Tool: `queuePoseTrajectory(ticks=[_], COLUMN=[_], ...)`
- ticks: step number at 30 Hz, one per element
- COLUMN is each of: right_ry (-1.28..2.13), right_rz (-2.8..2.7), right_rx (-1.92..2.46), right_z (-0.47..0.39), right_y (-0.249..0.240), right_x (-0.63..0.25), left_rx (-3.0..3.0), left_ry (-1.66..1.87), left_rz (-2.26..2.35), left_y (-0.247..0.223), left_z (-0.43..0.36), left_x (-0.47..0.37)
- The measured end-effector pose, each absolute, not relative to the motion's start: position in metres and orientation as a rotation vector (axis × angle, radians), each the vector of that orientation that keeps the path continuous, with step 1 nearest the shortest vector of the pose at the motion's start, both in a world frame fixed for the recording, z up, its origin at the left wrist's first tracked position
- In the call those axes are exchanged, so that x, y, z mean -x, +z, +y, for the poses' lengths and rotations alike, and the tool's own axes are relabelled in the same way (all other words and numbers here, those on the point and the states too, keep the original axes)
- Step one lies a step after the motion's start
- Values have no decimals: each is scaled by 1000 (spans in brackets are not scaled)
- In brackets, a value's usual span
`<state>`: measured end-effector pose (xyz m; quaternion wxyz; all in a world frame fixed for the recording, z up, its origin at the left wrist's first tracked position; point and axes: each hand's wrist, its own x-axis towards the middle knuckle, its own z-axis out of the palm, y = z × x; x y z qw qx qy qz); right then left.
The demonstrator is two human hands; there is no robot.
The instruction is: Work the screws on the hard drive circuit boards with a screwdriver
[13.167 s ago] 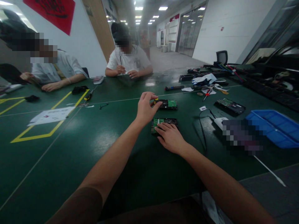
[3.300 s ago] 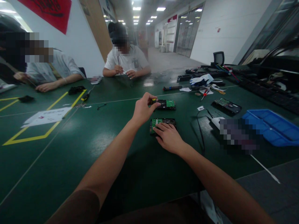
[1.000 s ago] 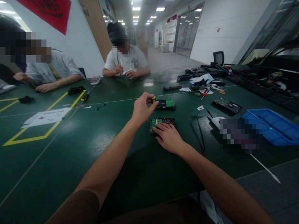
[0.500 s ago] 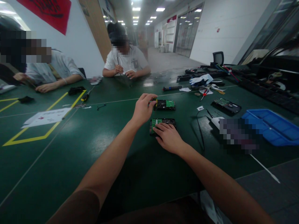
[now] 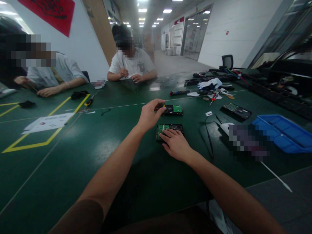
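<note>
Two hard drives with green circuit boards lie one behind the other on the green table. My left hand (image 5: 151, 113) is at the left end of the far hard drive (image 5: 175, 110), thumb and fingers curled in a pinch. A small yellow bit (image 5: 164, 105) shows at these fingertips; what it belongs to is too small to make out. My right hand (image 5: 176, 144) lies palm down on the near hard drive (image 5: 159, 129), fingers stretched over its board and covering much of it.
Right of me are another hard drive (image 5: 236, 111), a black cable (image 5: 207, 130), a blue tray (image 5: 287, 130) and a partly blurred white item (image 5: 226, 128). Beyond lie a dark screwdriver (image 5: 179, 93), a red screwdriver (image 5: 214, 98) and gloves (image 5: 210, 83). Two people sit across the table.
My left hand has shifted very slightly right, its fingertips now over the far hard drive's left end. My right hand stays on the near hard drive.
</note>
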<state>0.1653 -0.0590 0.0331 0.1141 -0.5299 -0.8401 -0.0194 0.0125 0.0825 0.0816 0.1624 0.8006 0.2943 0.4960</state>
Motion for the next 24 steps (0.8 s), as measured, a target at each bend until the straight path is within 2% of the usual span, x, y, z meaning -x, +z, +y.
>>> queuePoseTrajectory(ticks=[24], right_ry=[-62], right_rz=[-2450], right_rx=[1538], right_z=[-59], right_y=[32], right_x=[-165], left_rx=[-2352], left_ry=[1441], left_rz=[875], left_y=[88], left_z=[77], left_x=[-10])
